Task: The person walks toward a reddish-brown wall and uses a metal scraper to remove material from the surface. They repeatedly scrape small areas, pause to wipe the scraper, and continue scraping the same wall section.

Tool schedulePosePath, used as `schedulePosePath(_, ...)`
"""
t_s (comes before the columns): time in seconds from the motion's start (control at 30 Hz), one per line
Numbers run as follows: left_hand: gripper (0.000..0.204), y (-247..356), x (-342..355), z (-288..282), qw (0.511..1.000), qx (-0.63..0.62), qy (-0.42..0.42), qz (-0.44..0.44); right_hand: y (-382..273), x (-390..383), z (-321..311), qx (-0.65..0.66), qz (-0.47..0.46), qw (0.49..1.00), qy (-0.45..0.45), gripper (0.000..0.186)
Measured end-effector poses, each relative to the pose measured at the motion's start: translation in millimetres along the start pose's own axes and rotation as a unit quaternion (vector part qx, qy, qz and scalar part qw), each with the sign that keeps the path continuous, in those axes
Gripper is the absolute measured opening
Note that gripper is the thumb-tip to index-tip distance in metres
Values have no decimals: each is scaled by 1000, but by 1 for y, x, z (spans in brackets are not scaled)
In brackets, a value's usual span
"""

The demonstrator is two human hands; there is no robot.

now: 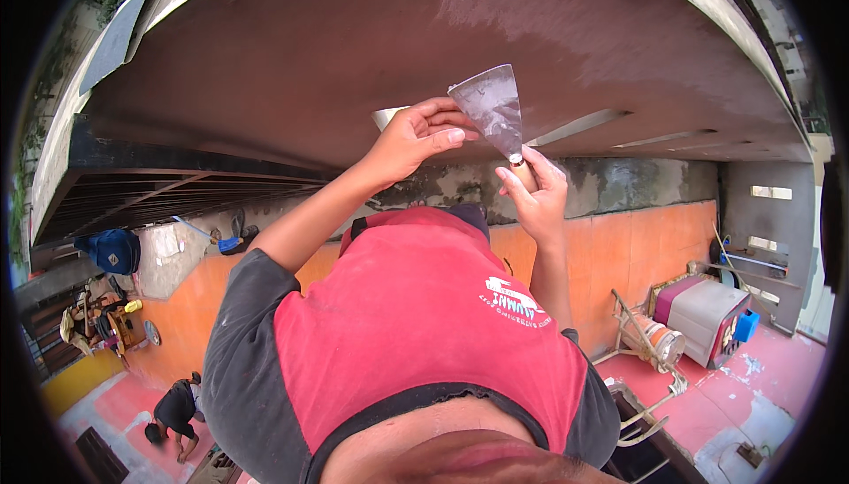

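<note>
My right hand (539, 189) is closed round the short wooden handle (523, 174) of a putty knife, whose wide metal blade (493, 109) points up. Whitish residue smears the blade. My left hand (419, 137) is beside the blade's left edge, fingers stretched and loosely bent, thumb apart. Its fingertips partly pass behind the blade, so whether they touch it I cannot tell. Just beyond both hands stands a brown wall (354, 51) with a darker, damp-looking patch and narrow slots.
Dark metal slats (177, 188) run along the left. Below lies an orange floor (610, 250). A drum on a frame (659, 342) and a grey, maroon-banded box-shaped thing (703, 316) stand at right. At lower left a person (177, 413) bends down. A blue bag (115, 251) is nearby.
</note>
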State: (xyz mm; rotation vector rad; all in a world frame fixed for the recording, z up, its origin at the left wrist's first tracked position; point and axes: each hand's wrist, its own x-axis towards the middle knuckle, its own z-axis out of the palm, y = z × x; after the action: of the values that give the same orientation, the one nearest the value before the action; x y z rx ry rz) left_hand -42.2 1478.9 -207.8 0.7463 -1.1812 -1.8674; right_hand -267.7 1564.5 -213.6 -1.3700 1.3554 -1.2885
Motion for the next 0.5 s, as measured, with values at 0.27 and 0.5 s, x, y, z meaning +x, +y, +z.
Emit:
schedulePosePath(0.27, 20, 5, 0, -10, 996, -15, 80, 45, 5, -3, 1, -36, -26, 999, -13, 29)
schedulePosePath(0.5, 31, 11, -6, -41, 966, 257, 20, 1, 8, 1, -11, -100, -38, 994, -10, 30)
